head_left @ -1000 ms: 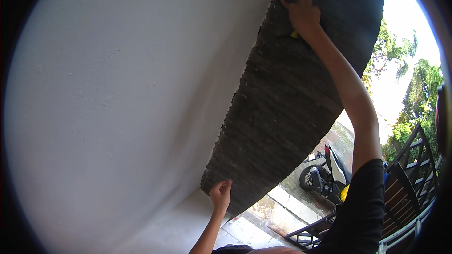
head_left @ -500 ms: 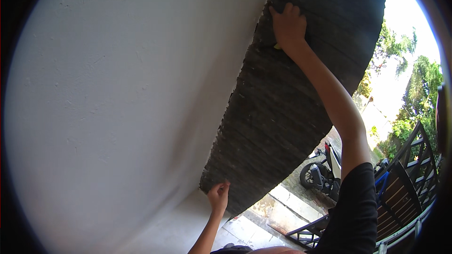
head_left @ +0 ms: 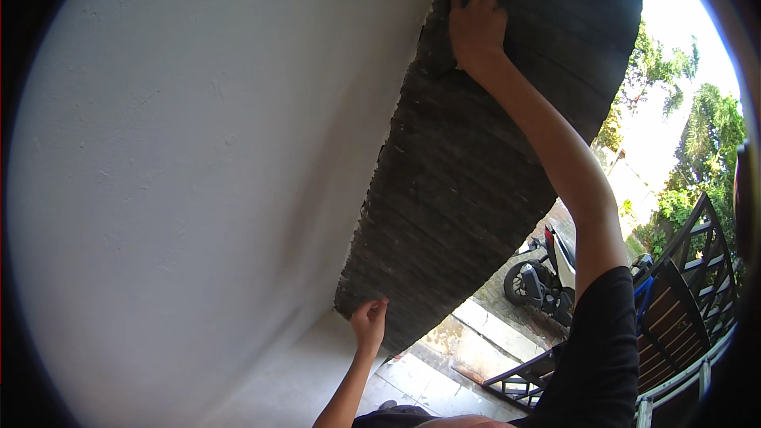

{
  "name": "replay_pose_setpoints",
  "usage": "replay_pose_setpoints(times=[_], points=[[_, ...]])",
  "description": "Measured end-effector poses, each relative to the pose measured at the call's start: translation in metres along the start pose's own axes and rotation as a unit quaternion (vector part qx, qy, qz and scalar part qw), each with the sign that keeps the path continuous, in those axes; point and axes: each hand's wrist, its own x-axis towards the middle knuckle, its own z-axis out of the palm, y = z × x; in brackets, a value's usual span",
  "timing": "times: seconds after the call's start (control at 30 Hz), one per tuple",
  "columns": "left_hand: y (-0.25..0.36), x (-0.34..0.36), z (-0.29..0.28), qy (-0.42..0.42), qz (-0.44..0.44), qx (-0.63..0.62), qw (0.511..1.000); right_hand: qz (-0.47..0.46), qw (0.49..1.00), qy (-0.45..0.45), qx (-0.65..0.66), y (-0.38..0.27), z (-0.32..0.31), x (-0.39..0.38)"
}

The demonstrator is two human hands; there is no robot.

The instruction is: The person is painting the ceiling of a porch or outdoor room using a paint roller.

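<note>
A long dark, rough-surfaced strip [head_left: 444,174] with jagged edges runs along the white painted wall [head_left: 198,150]. My right hand [head_left: 478,28] is high on the strip, fingers bent over it near its wall-side edge; whatever lies under the palm is mostly hidden. My left hand [head_left: 369,321] is at the strip's lower end, thumb and forefinger pinched together against the dark surface; I cannot make out what is between them.
A parked motorbike [head_left: 539,285] stands on paving at the lower right. A black metal gate with wooden slats [head_left: 666,325] and a metal railing [head_left: 690,376] are right of my arm. Pale tiled steps [head_left: 483,333] show below, trees [head_left: 705,150] beyond.
My right hand moved left toward the strip's wall-side edge, then slightly up in view; the yellow object formerly showing under it is now hidden. My left hand stays at the lower end.
</note>
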Motion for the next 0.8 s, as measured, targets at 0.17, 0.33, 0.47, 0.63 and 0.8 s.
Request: replay_pose_setpoints(times=[0.17,0.33,0.47,0.63,0.8], points=[[-0.007,-0.003,0.005,-0.006,0.009,0.003,1.000,0.011,1.000,0.000,0.026,0.006,0.020,-0.001],[-0.004,-0.007,0.001,0.005,0.016,0.013,1.000,0.024,0.998,0.049,-0.015,-0.008,0.000,0.007],[0.003,-0.011,-0.001,-0.013,0.007,0.017,1.000,0.028,0.999,0.016,-0.037,-0.010,0.017,-0.008],[0.002,-0.014,-0.006,0.017,0.012,0.006,1.000,0.039,0.998,0.019,-0.049,-0.007,0.009,0.006],[0.003,-0.011,-0.009,0.016,0.021,0.019,0.999,0.013,0.997,-0.073,-0.016,-0.014,-0.003,-0.006]])
